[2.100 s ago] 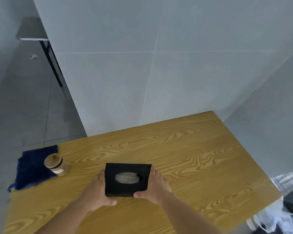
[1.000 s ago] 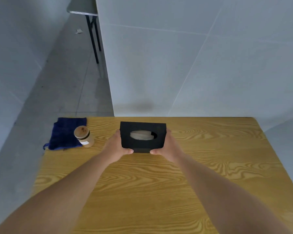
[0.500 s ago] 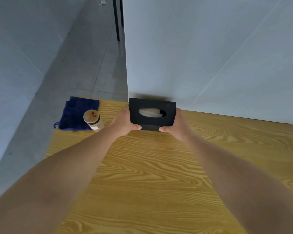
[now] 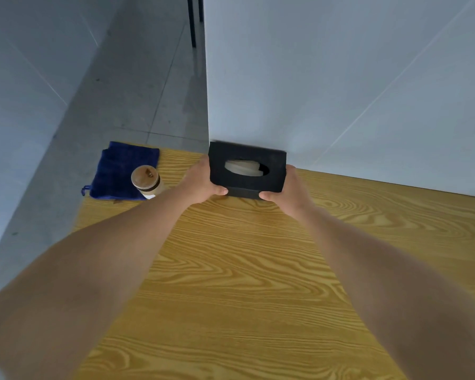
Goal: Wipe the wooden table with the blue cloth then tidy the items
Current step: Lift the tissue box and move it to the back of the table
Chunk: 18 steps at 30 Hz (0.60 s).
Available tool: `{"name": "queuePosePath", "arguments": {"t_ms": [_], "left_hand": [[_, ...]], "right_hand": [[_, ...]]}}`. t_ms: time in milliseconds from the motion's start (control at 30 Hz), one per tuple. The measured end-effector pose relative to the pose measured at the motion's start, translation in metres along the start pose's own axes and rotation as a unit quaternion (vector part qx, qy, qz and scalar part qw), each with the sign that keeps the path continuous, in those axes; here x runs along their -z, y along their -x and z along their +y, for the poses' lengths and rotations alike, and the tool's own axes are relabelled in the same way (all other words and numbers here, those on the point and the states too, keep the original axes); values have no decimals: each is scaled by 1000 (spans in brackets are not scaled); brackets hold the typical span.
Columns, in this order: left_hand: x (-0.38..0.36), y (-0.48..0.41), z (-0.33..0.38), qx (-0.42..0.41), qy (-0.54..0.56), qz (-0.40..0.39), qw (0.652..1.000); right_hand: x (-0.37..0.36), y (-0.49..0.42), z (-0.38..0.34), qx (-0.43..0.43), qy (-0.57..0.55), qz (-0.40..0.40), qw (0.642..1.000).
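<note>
both my hands are on the black box [image 4: 247,168], left hand [image 4: 200,182] clamped on its left end, right hand [image 4: 291,190] on its right end, thumbs hooked over the near edge. box sits at the far edge of the table [image 4: 244,270], right against the wall [image 4: 340,78], tissue showing in its top slot. can't tell if it's fully down on the wood or a hair above it. cloth [image 4: 121,171] lies folded on the far left corner, jar [image 4: 146,182] standing on its near right edge, touching it. judging from this, wiping looks done since the cloth is parked and the tabletop looks bare and clean. tidying seems nearly over: box to be let go at the wall, maybe line up the jar and cloth
</note>
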State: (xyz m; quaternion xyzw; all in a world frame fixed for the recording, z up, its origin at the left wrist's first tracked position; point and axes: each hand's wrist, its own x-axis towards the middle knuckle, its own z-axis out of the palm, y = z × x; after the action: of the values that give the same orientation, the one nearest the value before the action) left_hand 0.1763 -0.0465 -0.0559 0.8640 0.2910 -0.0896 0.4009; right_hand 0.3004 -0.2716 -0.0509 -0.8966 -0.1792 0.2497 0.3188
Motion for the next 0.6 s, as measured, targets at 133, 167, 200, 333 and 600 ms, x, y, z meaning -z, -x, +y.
{"name": "queuePosePath", "arguments": {"t_ms": [133, 167, 200, 333, 600], "left_hand": [[0, -5, -2, 2, 4, -2, 1000], [0, -5, -3, 4, 3, -3, 1000], [0, -6, -4, 4, 3, -4, 1000], [-2, -9, -8, -2, 1, -2, 1000], [-8, -8, -13, -6, -8, 15, 1000]], "right_hand": [[-2, 0, 0, 1, 4, 7, 1000], [-2, 1, 1, 1, 5, 8, 1000], [-3, 1, 1, 1, 5, 9, 1000], [-4, 2, 1, -2, 8, 15, 1000], [-8, 3, -1, -17, 2, 24, 1000]]}}
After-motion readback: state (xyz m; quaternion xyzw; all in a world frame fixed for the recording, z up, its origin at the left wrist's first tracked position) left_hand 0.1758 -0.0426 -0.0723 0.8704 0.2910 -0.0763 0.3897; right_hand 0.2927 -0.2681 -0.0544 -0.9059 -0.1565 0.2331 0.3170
